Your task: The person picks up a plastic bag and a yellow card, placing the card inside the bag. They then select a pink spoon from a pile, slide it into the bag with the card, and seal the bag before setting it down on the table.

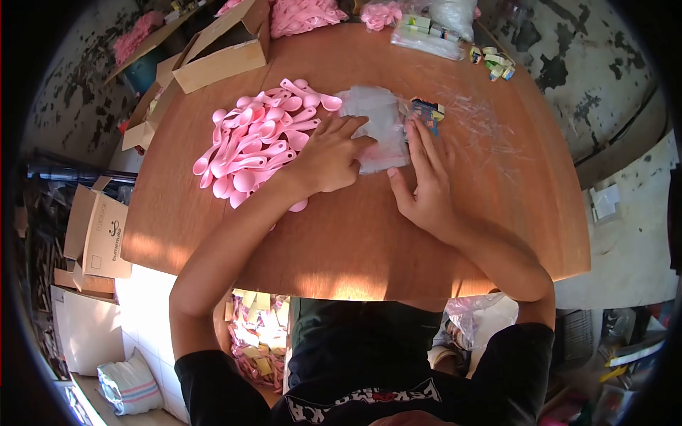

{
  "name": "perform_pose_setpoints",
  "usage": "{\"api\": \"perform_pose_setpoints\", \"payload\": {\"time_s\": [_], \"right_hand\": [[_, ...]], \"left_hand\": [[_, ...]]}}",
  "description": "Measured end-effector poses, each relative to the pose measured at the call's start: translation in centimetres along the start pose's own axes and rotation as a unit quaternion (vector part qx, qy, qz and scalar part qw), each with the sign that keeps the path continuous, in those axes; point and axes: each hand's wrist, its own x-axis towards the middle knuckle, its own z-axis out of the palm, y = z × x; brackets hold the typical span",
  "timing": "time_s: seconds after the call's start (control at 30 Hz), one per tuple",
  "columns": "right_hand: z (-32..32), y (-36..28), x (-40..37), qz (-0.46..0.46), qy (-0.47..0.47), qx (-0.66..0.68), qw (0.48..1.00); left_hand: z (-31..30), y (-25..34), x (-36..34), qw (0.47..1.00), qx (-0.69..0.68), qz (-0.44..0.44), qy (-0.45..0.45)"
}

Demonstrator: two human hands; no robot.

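A stack of clear plastic bags [382, 117] lies flat on the wooden table in front of me. My left hand [335, 157] rests at the left edge of the bags, fingers apart and slightly bent, with its fingertips over the plastic. Along the right edge, my right hand [428, 181] is stretched out, its fingertips near a small pile of printed cards [428, 110], partly covered by the hand. To the left, a heap of pink plastic spoons [256, 138] reaches up to my left hand and forearm, which hide some of them.
Thin clear plastic strips [483, 131] are scattered on the right. At the back are an open cardboard box [224, 67], a bag of pink pieces [305, 15], clear packets [426, 42] and small labels [497, 67]. Below the table edge sits a box of packed pink items [259, 334].
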Motion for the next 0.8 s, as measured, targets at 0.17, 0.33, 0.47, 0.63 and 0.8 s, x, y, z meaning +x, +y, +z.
{"api": "perform_pose_setpoints", "payload": {"time_s": [0.17, 0.33, 0.47, 0.63, 0.8], "right_hand": [[-0.6, -0.7, 0.0, -0.046, 0.041, -0.026, 0.998], [-0.9, -1.0, 0.2, -0.068, 0.003, -0.062, 0.996], [-0.6, -0.8, 0.1, -0.117, -0.024, -0.053, 0.991], [-0.8, -1.4, 0.1, -0.201, -0.048, -0.011, 0.978], [-1.0, -1.3, -0.1, -0.237, -0.046, 0.039, 0.970]], "left_hand": [[0.4, 0.0, -0.2, 1.000, 0.008, -0.001, -0.004], [-1.1, 0.6, 0.0, 0.999, -0.016, -0.025, 0.014], [-3.8, 1.5, -0.2, 0.977, -0.128, -0.172, 0.011], [-5.6, 2.9, -1.7, 0.960, 0.078, -0.013, 0.270], [-6.4, 2.4, -3.9, 0.961, 0.098, 0.137, 0.220]]}}
